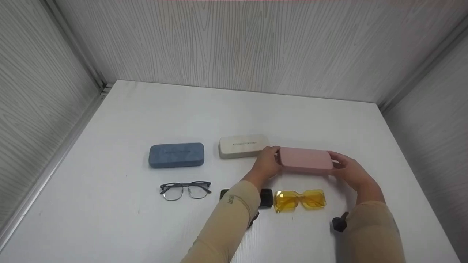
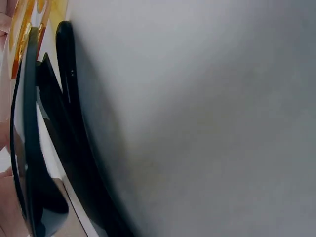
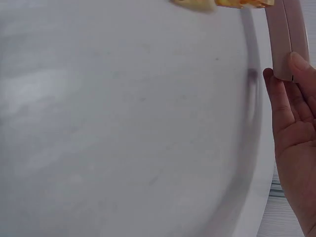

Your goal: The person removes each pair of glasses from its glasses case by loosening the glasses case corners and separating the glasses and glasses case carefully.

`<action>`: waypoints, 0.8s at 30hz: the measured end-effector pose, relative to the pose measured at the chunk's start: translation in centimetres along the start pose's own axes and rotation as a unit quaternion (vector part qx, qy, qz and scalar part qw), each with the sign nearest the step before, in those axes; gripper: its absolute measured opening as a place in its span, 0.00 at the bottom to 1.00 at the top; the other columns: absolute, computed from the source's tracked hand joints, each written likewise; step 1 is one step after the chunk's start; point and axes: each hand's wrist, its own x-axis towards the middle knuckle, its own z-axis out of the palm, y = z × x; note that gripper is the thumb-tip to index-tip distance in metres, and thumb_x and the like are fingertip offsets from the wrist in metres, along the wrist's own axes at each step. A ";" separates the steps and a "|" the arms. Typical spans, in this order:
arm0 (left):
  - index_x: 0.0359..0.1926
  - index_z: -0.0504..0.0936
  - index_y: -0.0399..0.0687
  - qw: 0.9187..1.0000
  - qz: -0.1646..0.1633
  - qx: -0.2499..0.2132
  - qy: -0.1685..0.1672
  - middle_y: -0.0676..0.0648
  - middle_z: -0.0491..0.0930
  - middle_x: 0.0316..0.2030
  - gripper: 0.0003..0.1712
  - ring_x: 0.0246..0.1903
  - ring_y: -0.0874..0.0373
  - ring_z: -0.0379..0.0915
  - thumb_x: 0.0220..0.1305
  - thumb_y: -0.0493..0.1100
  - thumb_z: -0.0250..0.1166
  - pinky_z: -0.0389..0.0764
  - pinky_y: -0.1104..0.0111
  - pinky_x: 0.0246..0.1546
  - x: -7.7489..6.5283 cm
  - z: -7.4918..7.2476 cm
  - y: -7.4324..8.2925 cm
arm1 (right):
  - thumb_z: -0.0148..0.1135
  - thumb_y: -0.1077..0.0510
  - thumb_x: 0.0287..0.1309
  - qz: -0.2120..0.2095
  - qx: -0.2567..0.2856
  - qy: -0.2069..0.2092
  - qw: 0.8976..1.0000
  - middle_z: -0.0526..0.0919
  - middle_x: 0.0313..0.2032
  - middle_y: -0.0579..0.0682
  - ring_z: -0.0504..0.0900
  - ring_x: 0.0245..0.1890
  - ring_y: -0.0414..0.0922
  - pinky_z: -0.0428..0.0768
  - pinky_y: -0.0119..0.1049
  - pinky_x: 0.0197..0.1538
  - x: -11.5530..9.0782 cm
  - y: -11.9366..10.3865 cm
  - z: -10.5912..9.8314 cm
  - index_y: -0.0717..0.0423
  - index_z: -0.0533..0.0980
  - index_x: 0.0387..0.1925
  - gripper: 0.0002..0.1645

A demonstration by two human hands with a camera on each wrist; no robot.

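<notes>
A pink glasses case (image 1: 306, 159), its lid closed, is held by its two ends between my hands. My left hand (image 1: 266, 164) grips the left end, with the thumb along the near side. At the other end, my right hand (image 1: 351, 171) holds the corner; in the right wrist view its thumb (image 3: 299, 63) lies on the case's seam side and the fingers reach beneath. Yellow sunglasses (image 1: 299, 200) lie on the table just in front of the case. Black sunglasses (image 1: 267, 198) are partly hidden under my left forearm and fill the left side of the left wrist view.
A cream glasses case (image 1: 243, 145) stands directly left of the pink one, behind my left hand. Farther left is a blue glasses case (image 1: 176, 155), with dark-rimmed clear glasses (image 1: 185, 190) in front of it. Wood-grain panels (image 1: 234, 44) enclose the white table (image 1: 109, 204) at back and sides.
</notes>
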 end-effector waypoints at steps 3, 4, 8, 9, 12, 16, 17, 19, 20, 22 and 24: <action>0.62 0.67 0.41 1.000 0.006 0.017 0.001 0.46 0.71 0.54 0.41 0.55 0.56 0.66 0.44 0.36 0.71 0.63 0.70 0.61 0.1 0.4 -0.1 | 0.65 0.54 0.52 -0.002 0.000 0.002 1.000 0.54 0.68 0.46 0.53 0.67 0.52 0.57 0.55 0.64 0.0 0.4 0.1 0.34 0.56 0.67 0.43; 0.62 0.67 0.41 1.000 0.009 0.020 0.002 0.46 0.71 0.54 0.41 0.56 0.56 0.65 0.44 0.36 0.72 0.63 0.70 0.61 0.1 0.5 -0.2 | 0.65 0.54 0.52 -0.005 -0.003 0.003 1.000 0.55 0.68 0.46 0.53 0.67 0.53 0.57 0.55 0.64 0.0 0.5 0.1 0.34 0.56 0.67 0.44; 0.62 0.66 0.42 1.000 0.000 0.017 -0.007 0.46 0.71 0.55 0.42 0.57 0.56 0.64 0.43 0.34 0.71 0.61 0.68 0.62 -0.1 0.7 -0.3 | 0.65 0.53 0.52 -0.014 -0.013 0.004 1.000 0.56 0.68 0.47 0.52 0.67 0.52 0.56 0.55 0.65 0.0 0.8 0.3 0.36 0.55 0.68 0.44; 0.62 0.66 0.43 1.000 -0.003 0.013 -0.009 0.47 0.70 0.55 0.42 0.57 0.56 0.64 0.43 0.34 0.71 0.61 0.68 0.62 -0.2 0.7 -0.3 | 0.65 0.53 0.52 -0.014 -0.014 0.004 1.000 0.57 0.67 0.47 0.52 0.67 0.52 0.56 0.55 0.65 0.0 0.9 0.3 0.37 0.55 0.68 0.44; 0.62 0.66 0.44 1.000 -0.012 0.003 -0.014 0.48 0.70 0.56 0.41 0.58 0.56 0.64 0.44 0.34 0.71 0.62 0.67 0.62 -0.5 0.7 -0.3 | 0.66 0.53 0.51 -0.013 -0.016 0.004 1.000 0.57 0.67 0.47 0.51 0.68 0.52 0.55 0.54 0.65 -0.1 1.1 0.5 0.38 0.55 0.68 0.45; 0.62 0.66 0.47 1.000 -0.022 -0.008 -0.017 0.50 0.70 0.56 0.39 0.57 0.58 0.64 0.47 0.35 0.70 0.64 0.68 0.61 -0.8 0.9 -0.4 | 0.66 0.54 0.50 -0.014 -0.018 0.004 1.000 0.56 0.68 0.48 0.50 0.68 0.53 0.54 0.55 0.66 -0.2 1.3 0.5 0.39 0.55 0.68 0.46; 0.62 0.66 0.48 0.999 -0.024 -0.013 -0.018 0.50 0.70 0.56 0.39 0.57 0.58 0.64 0.47 0.35 0.70 0.64 0.68 0.60 -0.8 0.9 -0.5 | 0.66 0.54 0.49 -0.014 -0.019 0.004 1.000 0.56 0.68 0.48 0.50 0.68 0.53 0.54 0.55 0.66 -0.3 1.4 0.5 0.40 0.55 0.68 0.46; 0.62 0.66 0.48 0.999 -0.030 -0.027 -0.020 0.51 0.71 0.54 0.39 0.56 0.59 0.65 0.48 0.35 0.69 0.66 0.69 0.59 -0.9 0.9 -0.6 | 0.66 0.54 0.50 -0.012 -0.017 0.004 1.000 0.56 0.68 0.48 0.50 0.68 0.53 0.54 0.55 0.66 -0.3 1.5 0.5 0.40 0.54 0.68 0.46; 0.62 0.67 0.48 0.999 -0.032 -0.037 -0.021 0.51 0.71 0.54 0.38 0.55 0.59 0.66 0.48 0.34 0.69 0.67 0.69 0.58 -0.9 0.9 -0.6 | 0.66 0.55 0.50 -0.010 -0.013 0.003 1.000 0.56 0.68 0.48 0.50 0.68 0.52 0.54 0.54 0.66 -0.3 1.5 0.5 0.39 0.55 0.68 0.46; 0.62 0.67 0.47 0.998 -0.030 -0.059 -0.023 0.51 0.73 0.53 0.38 0.54 0.59 0.67 0.47 0.32 0.69 0.69 0.70 0.57 -0.9 0.9 -0.7 | 0.66 0.55 0.50 -0.008 -0.012 0.002 1.000 0.55 0.68 0.48 0.49 0.68 0.53 0.54 0.54 0.66 -0.3 1.6 0.4 0.39 0.54 0.68 0.46; 0.61 0.68 0.46 0.996 -0.025 -0.076 -0.024 0.51 0.74 0.52 0.37 0.53 0.59 0.68 0.47 0.31 0.68 0.70 0.70 0.55 -1.0 0.9 -0.8 | 0.65 0.55 0.50 -0.005 -0.006 0.002 1.000 0.54 0.69 0.48 0.48 0.68 0.53 0.53 0.54 0.66 -0.4 1.6 0.4 0.39 0.54 0.68 0.46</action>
